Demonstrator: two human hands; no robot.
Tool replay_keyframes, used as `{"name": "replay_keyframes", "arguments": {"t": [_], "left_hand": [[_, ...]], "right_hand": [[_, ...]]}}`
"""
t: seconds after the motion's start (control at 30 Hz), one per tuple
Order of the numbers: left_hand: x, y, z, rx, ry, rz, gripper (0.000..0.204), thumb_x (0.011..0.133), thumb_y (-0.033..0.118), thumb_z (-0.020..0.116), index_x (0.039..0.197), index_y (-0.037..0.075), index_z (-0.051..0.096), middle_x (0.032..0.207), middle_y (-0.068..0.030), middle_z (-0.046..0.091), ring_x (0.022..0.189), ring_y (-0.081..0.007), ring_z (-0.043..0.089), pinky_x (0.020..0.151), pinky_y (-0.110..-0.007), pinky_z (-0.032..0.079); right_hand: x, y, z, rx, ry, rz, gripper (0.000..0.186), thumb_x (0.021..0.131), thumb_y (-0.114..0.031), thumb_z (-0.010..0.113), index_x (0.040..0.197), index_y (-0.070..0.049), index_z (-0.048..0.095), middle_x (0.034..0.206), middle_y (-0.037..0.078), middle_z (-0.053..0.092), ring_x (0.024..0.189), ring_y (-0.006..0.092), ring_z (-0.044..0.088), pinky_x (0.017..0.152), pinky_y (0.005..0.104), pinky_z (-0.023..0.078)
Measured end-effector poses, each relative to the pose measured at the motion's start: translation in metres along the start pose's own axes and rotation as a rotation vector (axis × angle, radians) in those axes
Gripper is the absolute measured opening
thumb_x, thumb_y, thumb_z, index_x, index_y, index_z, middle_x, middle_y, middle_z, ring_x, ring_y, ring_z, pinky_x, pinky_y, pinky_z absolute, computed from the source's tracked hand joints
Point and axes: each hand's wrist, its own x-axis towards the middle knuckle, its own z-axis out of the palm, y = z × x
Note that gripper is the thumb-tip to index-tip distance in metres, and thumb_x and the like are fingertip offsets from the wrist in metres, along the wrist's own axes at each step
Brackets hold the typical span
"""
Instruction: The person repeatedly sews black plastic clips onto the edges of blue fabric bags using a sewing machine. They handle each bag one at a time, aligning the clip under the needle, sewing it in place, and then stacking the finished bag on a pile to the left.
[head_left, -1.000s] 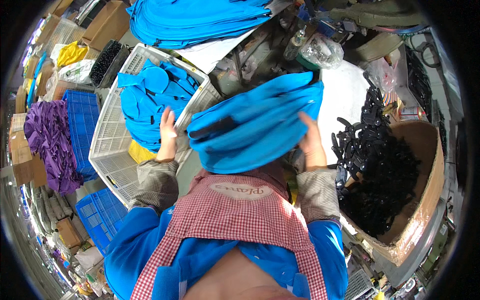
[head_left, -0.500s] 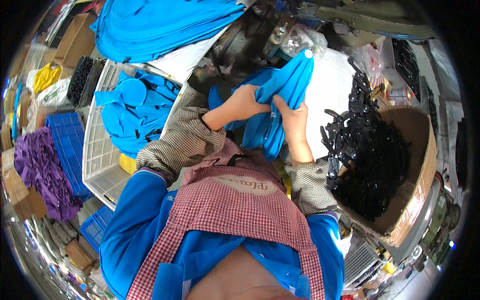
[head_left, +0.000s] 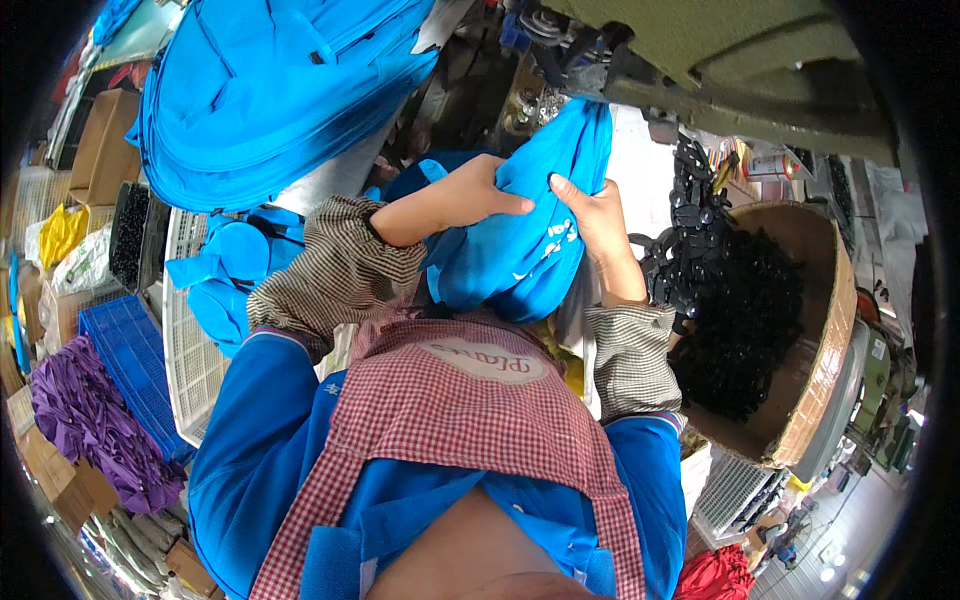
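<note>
Both hands hold a bundled bright blue fabric bag (head_left: pixel 520 250) up in front of my chest. My left hand (head_left: pixel 470 195) presses on its upper left side with the fingers lying over the cloth. My right hand (head_left: pixel 590 215) grips its upper right part, where the fabric narrows toward a green machine (head_left: pixel 720 70). White print shows on the bag's lower right. I wear a red checked apron over blue sleeves.
A white wire basket (head_left: pixel 190 370) of blue fabric pieces stands at my left, under a big pile of blue bags (head_left: pixel 270 90). At my right is a cardboard box (head_left: pixel 820 330) of black plastic buckles. A blue crate (head_left: pixel 125 370) and purple cloth (head_left: pixel 80 420) lie lower left.
The stack of blue fabric held wide apart a second ago is now gathered into a bundle, both hands close together on it and moved up toward the machine.
</note>
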Motion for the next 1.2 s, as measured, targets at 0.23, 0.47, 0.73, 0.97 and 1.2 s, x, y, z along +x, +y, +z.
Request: {"name": "replay_keyframes", "arguments": {"t": [0.23,0.47,0.73,0.97,1.2], "left_hand": [[0.024,0.022,-0.04,-0.059,0.033,0.115,0.037,0.073,0.02,0.071,0.101,-0.002,0.06,0.093,-0.0072,0.063,0.083,-0.0147,0.059,0.077,-0.029,0.047],[0.06,0.023,-0.066,-0.126,0.021,0.196,0.028,0.076,0.016,0.068,0.096,-0.001,0.062,0.089,-0.007,0.064,0.079,-0.0142,0.059,0.075,-0.029,0.047],[0.061,0.015,-0.06,0.022,0.054,0.23,0.026,0.072,0.014,0.07,0.093,-0.001,0.063,0.085,-0.0062,0.065,0.076,-0.0123,0.059,0.073,-0.027,0.047],[0.058,0.023,-0.056,-0.163,0.045,-0.041,0.032,0.074,0.018,0.068,0.099,0.001,0.062,0.094,-0.0083,0.064,0.083,-0.0161,0.06,0.078,-0.03,0.046],[0.046,0.001,-0.067,-0.117,-0.009,0.066,0.042,0.074,0.022,0.068,0.105,-0.004,0.057,0.099,-0.0117,0.062,0.087,-0.02,0.06,0.08,-0.032,0.046]], "right_hand": [[0.052,-0.019,0.026,0.146,0.056,-0.093,0.026,0.082,-0.019,0.062,0.097,0.002,0.059,0.092,0.008,0.062,0.081,0.0147,0.058,0.075,0.0285,0.047],[0.099,-0.013,0.016,-0.045,0.208,-0.172,0.036,0.076,-0.009,0.065,0.109,-0.001,0.053,0.103,0.007,0.059,0.09,0.0172,0.056,0.08,0.0297,0.045],[0.073,-0.027,0.029,0.074,0.189,-0.159,0.023,0.077,-0.011,0.061,0.097,0.002,0.058,0.092,0.008,0.06,0.083,0.0172,0.056,0.074,0.0293,0.045],[0.091,-0.012,0.016,0.227,0.146,-0.042,0.025,0.076,-0.01,0.063,0.097,0.003,0.059,0.094,0.01,0.062,0.084,0.0187,0.057,0.074,0.0307,0.046],[0.045,0.011,0.012,0.431,-0.052,0.116,0.043,0.089,-0.036,0.05,0.109,0.001,0.054,0.099,0.009,0.061,0.087,0.016,0.056,0.077,0.0269,0.044]]}}
